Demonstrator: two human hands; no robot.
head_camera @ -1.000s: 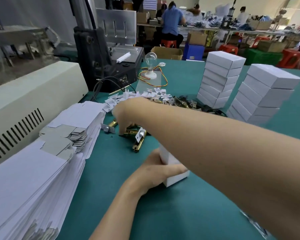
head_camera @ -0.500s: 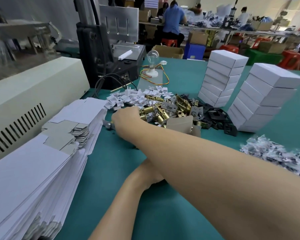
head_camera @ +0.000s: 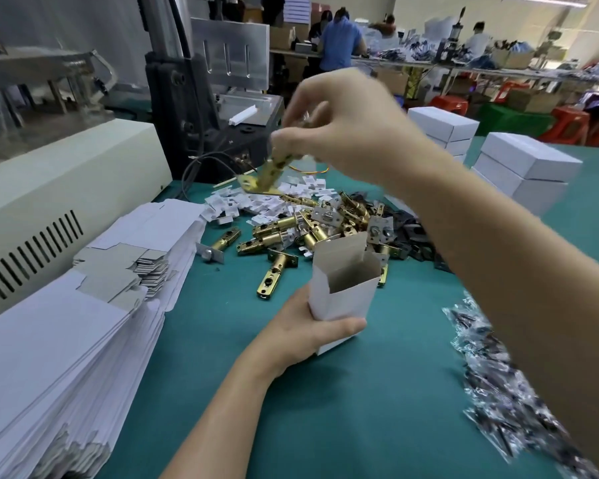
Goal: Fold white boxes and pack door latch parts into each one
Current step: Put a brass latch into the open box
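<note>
While aloft, brass latch (head_camera: 268, 174) between right-hand fingers (head_camera: 286, 139).

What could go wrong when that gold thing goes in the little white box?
The right hand only pinches the brass latch by its top end, so it might slip and fall. The latch hangs up and to the left of the open box, so it could miss the opening or hit the raised flap. The left hand grips the box low down, so a knock near its top might tip or dent it.

White box (head_camera: 343, 299), brass latch (head_camera: 268, 174), teal table (head_camera: 360, 392)
</note>
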